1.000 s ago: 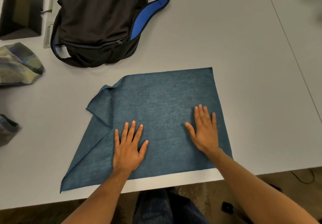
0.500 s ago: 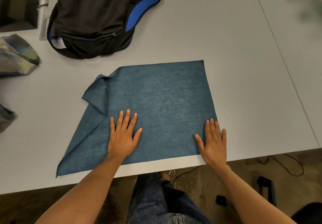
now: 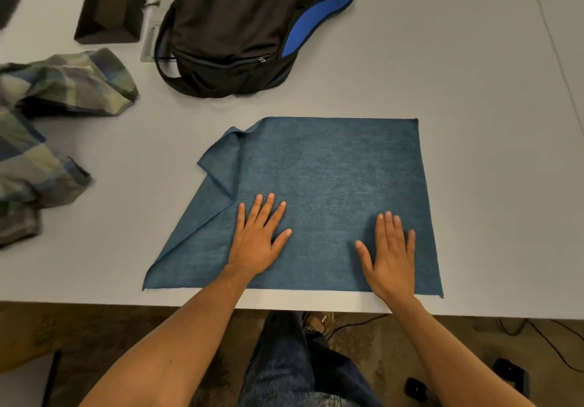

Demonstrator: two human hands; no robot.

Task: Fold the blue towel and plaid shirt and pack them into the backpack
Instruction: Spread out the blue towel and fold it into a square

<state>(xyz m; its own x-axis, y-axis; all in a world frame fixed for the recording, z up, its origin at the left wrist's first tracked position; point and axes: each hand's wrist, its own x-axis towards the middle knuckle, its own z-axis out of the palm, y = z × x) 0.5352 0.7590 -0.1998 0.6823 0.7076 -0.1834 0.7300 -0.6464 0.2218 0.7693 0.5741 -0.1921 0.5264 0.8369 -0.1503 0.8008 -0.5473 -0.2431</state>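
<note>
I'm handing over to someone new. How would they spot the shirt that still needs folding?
Start at the black backpack at the far side of the grey table. Look left and nearer: the plaid shirt lies crumpled by the left edge. It is the only checked cloth, in green, grey and blue, unlike the plain blue towel.

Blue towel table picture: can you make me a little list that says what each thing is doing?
towel: blue towel lies flat on the table, far-left corner folded over
left hand: left hand flat on the towel, fingers straight
right hand: right hand flat on the towel, fingers straight
shirt: plaid shirt crumpled at the left, not folded
backpack: black backpack lies beyond the towel
</note>
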